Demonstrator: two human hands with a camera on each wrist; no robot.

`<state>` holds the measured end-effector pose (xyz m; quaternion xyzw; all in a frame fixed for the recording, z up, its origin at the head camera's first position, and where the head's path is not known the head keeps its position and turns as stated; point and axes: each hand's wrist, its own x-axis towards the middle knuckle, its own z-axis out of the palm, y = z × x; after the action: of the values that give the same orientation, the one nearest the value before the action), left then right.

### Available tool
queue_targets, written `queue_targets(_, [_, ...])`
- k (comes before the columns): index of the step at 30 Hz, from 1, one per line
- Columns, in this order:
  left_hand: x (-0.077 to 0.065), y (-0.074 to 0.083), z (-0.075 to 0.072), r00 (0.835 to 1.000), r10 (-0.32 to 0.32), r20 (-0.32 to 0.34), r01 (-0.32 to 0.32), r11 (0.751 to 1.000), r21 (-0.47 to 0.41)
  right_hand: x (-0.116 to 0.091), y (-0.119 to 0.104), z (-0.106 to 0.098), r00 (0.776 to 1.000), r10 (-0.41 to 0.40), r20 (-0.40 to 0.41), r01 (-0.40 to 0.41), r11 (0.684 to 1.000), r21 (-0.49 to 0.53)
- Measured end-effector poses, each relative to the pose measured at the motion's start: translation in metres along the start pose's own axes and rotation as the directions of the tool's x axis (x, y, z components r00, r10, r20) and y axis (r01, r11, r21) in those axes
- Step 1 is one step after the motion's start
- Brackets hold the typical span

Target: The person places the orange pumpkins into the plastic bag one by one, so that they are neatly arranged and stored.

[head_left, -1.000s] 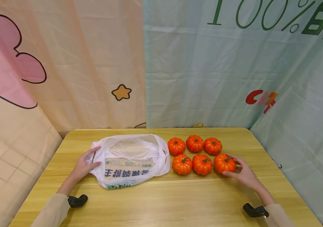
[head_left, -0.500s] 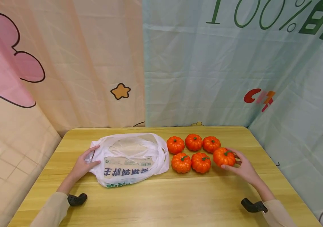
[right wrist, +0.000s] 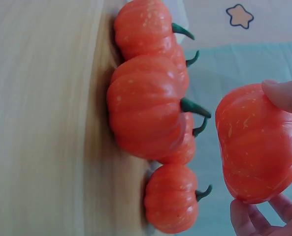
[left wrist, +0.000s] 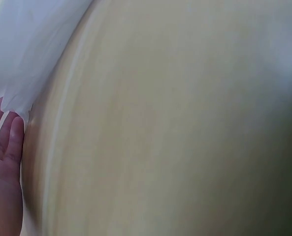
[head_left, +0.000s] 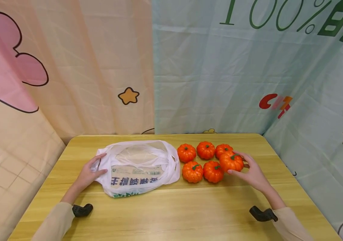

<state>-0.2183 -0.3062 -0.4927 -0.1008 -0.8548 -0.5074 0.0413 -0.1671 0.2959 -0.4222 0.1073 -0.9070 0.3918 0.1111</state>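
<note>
In the head view my right hand (head_left: 255,173) holds a small orange-red pumpkin (head_left: 229,162) between thumb and fingers. The right wrist view shows this pumpkin (right wrist: 256,145) raised off the table, its green stem turned away. Several like pumpkins (head_left: 192,172) stand in two rows just left of it; the held one overlaps the back right pumpkin (head_left: 223,149). On the left, my left hand (head_left: 87,173) grips the left edge of a white plastic bag (head_left: 175,169), which lies with its mouth open and dark printing showing. Some left fingers are hidden by the bag (left wrist: 32,44).
The wooden table (head_left: 171,214) has its far edge close to a hanging printed cloth (head_left: 207,83). More cloth hangs at both sides. Black curved wrist devices (head_left: 82,210) sit at both cuffs.
My right hand has lifted the front right pumpkin off the table and moved it left and back, toward the others. The left hand and the bag have stayed in place.
</note>
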Motion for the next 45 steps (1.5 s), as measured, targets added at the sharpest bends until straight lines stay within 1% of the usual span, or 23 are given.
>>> queue_targets(7, [0.000, 0.001, -0.001, 1.000, -0.003, 0.001, 0.003, 1.000, 0.010, 0.008, -0.015, 0.004, 0.999, -0.032, -0.019, 0.032, 0.999, -0.006])
queue_targets(17, [0.001, 0.000, -0.002, 1.000, -0.015, 0.011, 0.015, 1.000, 0.019, 0.019, -0.040, 0.018, 0.997, -0.072, -0.018, 0.073, 0.996, 0.042])
queue_targets(21, [0.002, -0.001, -0.001, 1.000, -0.012, 0.013, 0.011, 1.000, 0.022, 0.024, -0.049, 0.026, 0.997, -0.080, -0.008, 0.080, 0.994, 0.081])
queue_targets(23, [0.002, -0.002, -0.001, 1.000, -0.005, 0.008, 0.005, 1.000, 0.019, 0.026, -0.054, 0.031, 0.997, -0.081, 0.004, 0.080, 0.991, 0.111])
queue_targets(30, [0.004, -0.004, 0.000, 1.000, 0.008, 0.001, -0.008, 1.000, 0.014, 0.030, -0.070, 0.048, 0.997, -0.053, 0.057, 0.042, 0.983, 0.181])
queue_targets(38, [0.003, -0.003, -0.001, 1.000, -0.008, 0.000, 0.008, 1.000, 0.027, 0.037, -0.085, 0.075, 0.996, -0.077, 0.052, 0.064, 0.976, 0.207])
queue_targets(45, [0.003, -0.003, 0.000, 1.000, -0.022, 0.004, 0.022, 0.999, 0.032, 0.040, -0.100, 0.098, 0.988, -0.125, 0.086, 0.098, 0.959, 0.266])
